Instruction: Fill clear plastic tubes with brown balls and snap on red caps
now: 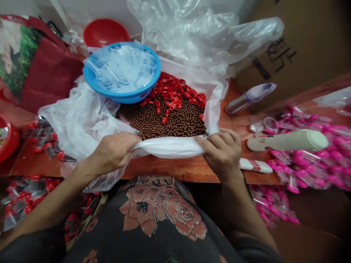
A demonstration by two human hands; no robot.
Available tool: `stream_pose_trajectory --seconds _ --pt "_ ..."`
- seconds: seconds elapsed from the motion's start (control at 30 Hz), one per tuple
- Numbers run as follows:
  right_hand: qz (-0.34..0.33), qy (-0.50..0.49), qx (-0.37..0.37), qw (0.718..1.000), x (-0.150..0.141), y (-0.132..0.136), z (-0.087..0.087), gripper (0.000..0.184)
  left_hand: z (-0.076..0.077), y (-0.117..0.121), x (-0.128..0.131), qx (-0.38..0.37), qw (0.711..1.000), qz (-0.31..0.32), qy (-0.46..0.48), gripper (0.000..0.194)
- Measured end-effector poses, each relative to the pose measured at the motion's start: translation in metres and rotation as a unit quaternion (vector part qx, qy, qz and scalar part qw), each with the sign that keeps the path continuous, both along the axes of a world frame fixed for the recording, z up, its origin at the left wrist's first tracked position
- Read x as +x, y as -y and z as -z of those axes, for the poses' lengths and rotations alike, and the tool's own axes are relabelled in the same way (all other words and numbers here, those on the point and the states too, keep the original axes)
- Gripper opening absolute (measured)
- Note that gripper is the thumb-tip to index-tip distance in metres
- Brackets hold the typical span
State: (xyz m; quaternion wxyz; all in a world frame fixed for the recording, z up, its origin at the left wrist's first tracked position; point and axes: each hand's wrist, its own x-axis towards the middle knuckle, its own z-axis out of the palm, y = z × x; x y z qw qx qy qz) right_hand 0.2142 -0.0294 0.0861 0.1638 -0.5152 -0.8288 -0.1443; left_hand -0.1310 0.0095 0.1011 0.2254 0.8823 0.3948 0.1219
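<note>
A white plastic bag (170, 147) lies opened out on the table, its near edge rolled into a band. My left hand (115, 149) is closed on the left end of that edge, and my right hand (222, 148) grips the right end. Inside the bag spreads a layer of small brown balls (164, 128). Red plastic caps (175, 93) are heaped over the far part of the balls. Behind my left hand, a blue basin (120, 96) full of clear plastic tubes (123, 67) rests partly over the bag.
A red bowl (105, 33), clear plastic sheeting (192, 33) and a cardboard box (298, 47) stand behind. To the right are a scoop-like clear tube (248, 98), a pale cylinder (287, 140) and pink-capped tubes (315, 160). Red-capped tubes (30, 195) lie at left.
</note>
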Motion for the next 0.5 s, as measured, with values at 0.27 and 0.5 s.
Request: stream_pose_trajectory --seconds 0.27,0.5 --pt "-0.108 0.01 -0.173 0.979 0.013 0.038 0.023 0.02 0.058 0.037 0.006 -0.066 0.99 0.122 0.0 0.024" --pt "-0.015 0.045 -0.378 0.925 0.004 0.065 0.088 0.017 0.12 0.053 0.025 -0.084 0.986 0.108 -0.093 0.028"
